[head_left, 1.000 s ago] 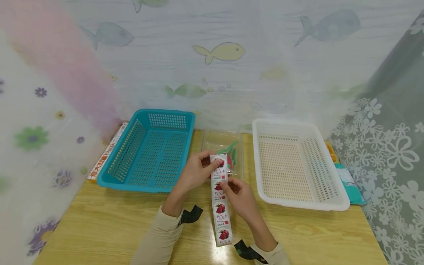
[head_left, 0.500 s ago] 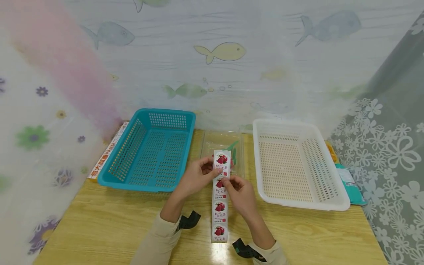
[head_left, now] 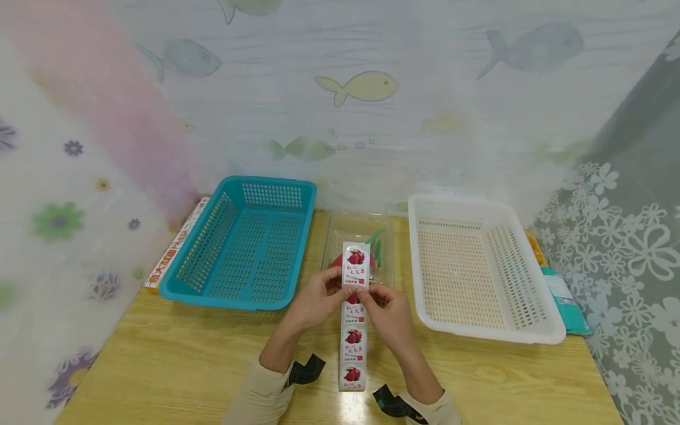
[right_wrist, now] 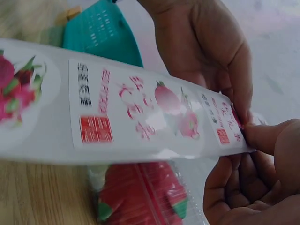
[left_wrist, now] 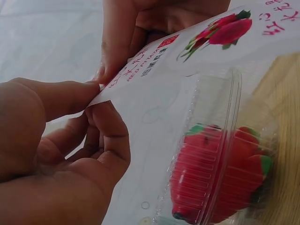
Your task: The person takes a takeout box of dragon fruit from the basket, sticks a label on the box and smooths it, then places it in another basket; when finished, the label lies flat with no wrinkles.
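A long white strip of dragon fruit stickers [head_left: 353, 342] hangs lengthwise in front of the body, its upper end raised. My left hand [head_left: 319, 301] pinches its left edge just below the top sticker, and my right hand [head_left: 390, 316] pinches the right edge level with it. The thumbs lie on the printed face, tips nearly together, with the other fingers curled behind. Beyond the strip stands a clear plastic box [head_left: 332, 230]. Inside it sits a red dragon fruit [left_wrist: 201, 173] with green tips, partly covered by the strip in the head view.
To the left is a blue-green plastic basket [head_left: 255, 254], with a pasta box [head_left: 175, 248] along its outer side. A white basket [head_left: 462, 265] stands on the right; a teal packet [head_left: 565, 301] lies beside it. The wooden table [head_left: 186, 348] meets a fish-printed curtain [head_left: 366, 147] at the back.
My left hand has slid down the strip from the top sticker to beside my right thumb. The strip, tilted before, now hangs straighter, and its top sticker is uncovered.
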{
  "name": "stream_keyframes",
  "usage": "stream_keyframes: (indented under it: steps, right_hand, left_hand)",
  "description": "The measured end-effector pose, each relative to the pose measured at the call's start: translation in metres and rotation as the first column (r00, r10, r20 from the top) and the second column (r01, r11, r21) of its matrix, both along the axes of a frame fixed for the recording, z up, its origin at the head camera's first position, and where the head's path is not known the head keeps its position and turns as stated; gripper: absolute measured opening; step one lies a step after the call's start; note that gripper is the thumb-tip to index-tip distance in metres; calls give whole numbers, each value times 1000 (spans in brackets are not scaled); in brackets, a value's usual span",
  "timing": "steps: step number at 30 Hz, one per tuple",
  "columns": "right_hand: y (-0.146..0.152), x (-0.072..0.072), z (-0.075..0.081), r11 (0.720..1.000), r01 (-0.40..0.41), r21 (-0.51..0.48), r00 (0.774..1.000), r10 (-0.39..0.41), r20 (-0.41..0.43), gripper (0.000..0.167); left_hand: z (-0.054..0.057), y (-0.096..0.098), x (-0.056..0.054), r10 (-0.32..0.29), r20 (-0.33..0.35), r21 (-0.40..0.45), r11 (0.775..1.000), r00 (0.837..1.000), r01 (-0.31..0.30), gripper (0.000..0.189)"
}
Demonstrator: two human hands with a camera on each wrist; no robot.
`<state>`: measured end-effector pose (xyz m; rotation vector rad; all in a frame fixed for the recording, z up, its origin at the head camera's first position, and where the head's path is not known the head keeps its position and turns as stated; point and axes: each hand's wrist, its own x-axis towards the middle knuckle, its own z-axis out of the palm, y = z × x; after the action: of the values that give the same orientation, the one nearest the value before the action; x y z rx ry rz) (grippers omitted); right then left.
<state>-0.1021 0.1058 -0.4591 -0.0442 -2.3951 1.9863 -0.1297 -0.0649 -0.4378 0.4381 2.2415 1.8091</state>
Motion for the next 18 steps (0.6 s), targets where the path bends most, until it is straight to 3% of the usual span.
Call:
stream_keyframes:
  steps: [4, 7, 13, 15, 18]
  right_hand:
    - [3, 0, -1, 1000, 18, 4, 1000, -18, -12, 20]
    - [6, 2, -2, 996, 80, 43, 993, -75, -96, 19]
    - [9, 6, 0, 965, 231, 127, 920, -174, -350, 12]
    - [9, 6, 2, 961, 238, 139, 910, -171, -378, 11]
    - [10, 6, 6, 957, 240, 162, 911, -165, -377, 12]
  left_hand:
    - [-2, 4, -1, 23, -4, 8, 1000, 1000, -23, 30]
    - [-3, 7, -2, 44, 4, 29, 999, 999, -44, 31]
    - [-4, 9, -1, 71, 44, 73, 995, 997, -74, 30]
    - [-5, 11, 0, 58, 34, 81, 995, 998, -61, 30]
    - [-6, 14, 0, 30, 11, 101, 994, 999, -31, 30]
